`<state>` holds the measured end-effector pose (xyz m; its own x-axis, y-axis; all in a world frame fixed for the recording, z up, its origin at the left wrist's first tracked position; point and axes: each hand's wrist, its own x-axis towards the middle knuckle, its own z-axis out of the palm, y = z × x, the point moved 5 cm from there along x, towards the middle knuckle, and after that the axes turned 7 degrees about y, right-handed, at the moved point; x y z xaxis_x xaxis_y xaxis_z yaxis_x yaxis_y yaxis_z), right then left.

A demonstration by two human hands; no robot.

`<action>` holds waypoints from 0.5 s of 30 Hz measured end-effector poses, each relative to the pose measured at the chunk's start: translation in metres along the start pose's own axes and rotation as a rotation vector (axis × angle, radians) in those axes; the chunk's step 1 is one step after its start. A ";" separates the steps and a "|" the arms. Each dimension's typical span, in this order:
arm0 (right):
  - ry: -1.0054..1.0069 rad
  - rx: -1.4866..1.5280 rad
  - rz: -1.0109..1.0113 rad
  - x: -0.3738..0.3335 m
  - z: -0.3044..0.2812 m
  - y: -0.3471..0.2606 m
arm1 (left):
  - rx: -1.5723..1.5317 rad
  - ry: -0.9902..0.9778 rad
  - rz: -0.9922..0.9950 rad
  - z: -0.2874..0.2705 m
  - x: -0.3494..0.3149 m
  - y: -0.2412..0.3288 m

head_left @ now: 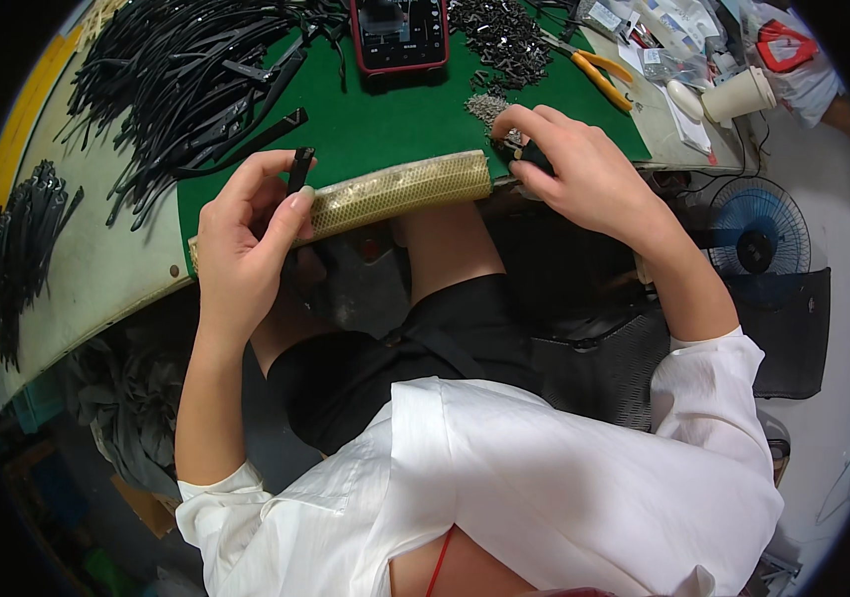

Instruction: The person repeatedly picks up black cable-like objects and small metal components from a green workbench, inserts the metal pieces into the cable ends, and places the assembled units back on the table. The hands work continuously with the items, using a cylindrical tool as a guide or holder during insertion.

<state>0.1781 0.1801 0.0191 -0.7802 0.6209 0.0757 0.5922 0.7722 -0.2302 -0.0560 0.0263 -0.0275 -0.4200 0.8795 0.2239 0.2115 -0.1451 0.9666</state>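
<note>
In my left hand [249,221], a short black end of an eyeglass temple [299,169] stands up between thumb and fingers; the rest of it is hidden. This hand is at the table's front edge, over the left part of a yellowish mesh-patterned tube [400,191] lining that edge. My right hand [576,164] is closed around a small black-handled tool [534,155], its kind mostly covered by the fingers. It hovers by the tube's right end, just in front of a little heap of silver screws [487,107].
A large pile of black temples [176,80] covers the back left, with a smaller bundle [29,249] farther left. Small black parts [504,45] lie heaped behind the screws. A phone [400,35], orange-handled pliers [601,80] and a white cup [740,95] stand or lie around the green mat [395,119].
</note>
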 end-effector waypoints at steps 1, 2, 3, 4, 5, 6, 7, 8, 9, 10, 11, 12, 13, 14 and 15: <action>0.008 0.003 -0.013 0.000 0.001 0.000 | 0.000 0.003 0.001 0.000 0.000 0.000; 0.016 0.006 -0.026 -0.001 0.002 0.001 | 0.004 0.004 0.000 0.000 0.000 -0.001; 0.025 0.010 -0.038 -0.001 0.003 0.002 | 0.007 0.005 0.000 0.000 -0.001 -0.001; 0.016 0.009 -0.033 0.000 0.003 0.002 | 0.010 0.005 -0.001 0.000 -0.001 -0.001; 0.007 0.009 -0.028 0.000 0.003 0.002 | 0.006 0.008 -0.002 0.000 -0.001 -0.002; -0.002 0.008 -0.023 0.001 0.004 0.002 | 0.002 0.011 -0.004 0.000 -0.001 -0.002; 0.003 0.018 -0.030 0.001 0.003 0.002 | -0.003 0.014 -0.004 0.000 -0.001 -0.001; 0.007 0.028 -0.036 0.001 0.003 0.001 | -0.001 -0.001 -0.010 0.000 -0.001 -0.002; 0.012 0.038 -0.042 0.001 0.003 0.001 | 0.001 -0.016 -0.017 0.000 -0.002 -0.003; 0.014 0.028 -0.033 0.001 0.003 0.001 | 0.004 -0.031 -0.025 0.000 -0.002 -0.004; 0.016 0.018 -0.023 0.001 0.002 0.001 | 0.003 -0.029 -0.025 0.000 -0.002 -0.004; 0.018 0.008 -0.014 0.001 0.002 0.002 | 0.003 -0.028 -0.026 0.000 -0.001 -0.004; 0.020 0.010 -0.018 0.001 0.003 0.002 | 0.003 -0.026 -0.026 0.000 -0.002 -0.004; 0.021 0.012 -0.021 0.000 0.003 0.002 | 0.002 -0.027 -0.027 0.000 -0.002 -0.004; 0.022 0.014 -0.025 0.000 0.003 0.002 | 0.002 -0.027 -0.027 0.000 -0.002 -0.005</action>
<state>0.1787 0.1815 0.0158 -0.7899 0.6046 0.1027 0.5697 0.7855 -0.2419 -0.0563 0.0252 -0.0323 -0.4017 0.8950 0.1938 0.2019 -0.1199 0.9720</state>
